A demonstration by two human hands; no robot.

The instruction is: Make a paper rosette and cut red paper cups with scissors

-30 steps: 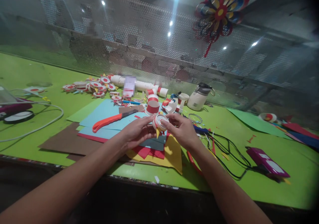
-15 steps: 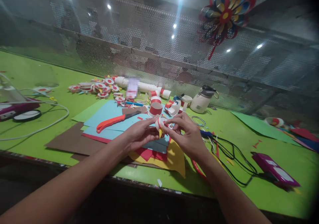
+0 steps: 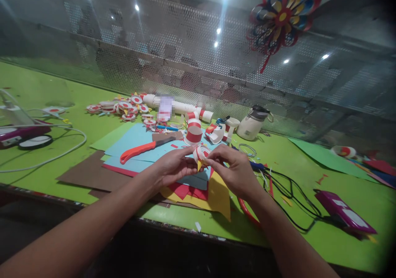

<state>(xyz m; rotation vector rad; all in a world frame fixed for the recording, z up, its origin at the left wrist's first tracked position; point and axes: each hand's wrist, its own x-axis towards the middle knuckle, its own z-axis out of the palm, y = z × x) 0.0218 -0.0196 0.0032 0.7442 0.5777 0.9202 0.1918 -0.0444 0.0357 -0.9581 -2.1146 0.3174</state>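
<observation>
Both my hands meet over a pile of coloured paper sheets [image 3: 130, 148] on the green table [image 3: 309, 179]. My left hand [image 3: 173, 167] and my right hand [image 3: 233, 168] pinch a small round white-and-red paper piece [image 3: 201, 153] with a yellow tip between their fingertips. A yellow sheet [image 3: 218, 193] and red scraps lie right under my hands. An orange-handled cutter knife [image 3: 144, 148] rests on the blue sheet to the left. Red-and-white paper cups [image 3: 193, 134] stand just behind my fingers.
Several finished red-and-white discs [image 3: 120, 106] and a white tube [image 3: 182, 107] lie at the back. A white pot [image 3: 252, 125], black cables [image 3: 291, 195], a magenta device [image 3: 343, 214] sit right. White cable [image 3: 52, 156] lies left. A mesh wall carries a paper flower [image 3: 283, 16].
My right hand's fingers have closed further over the small paper piece, hiding more of it. The view has shifted slightly; the hands stay in the same spot.
</observation>
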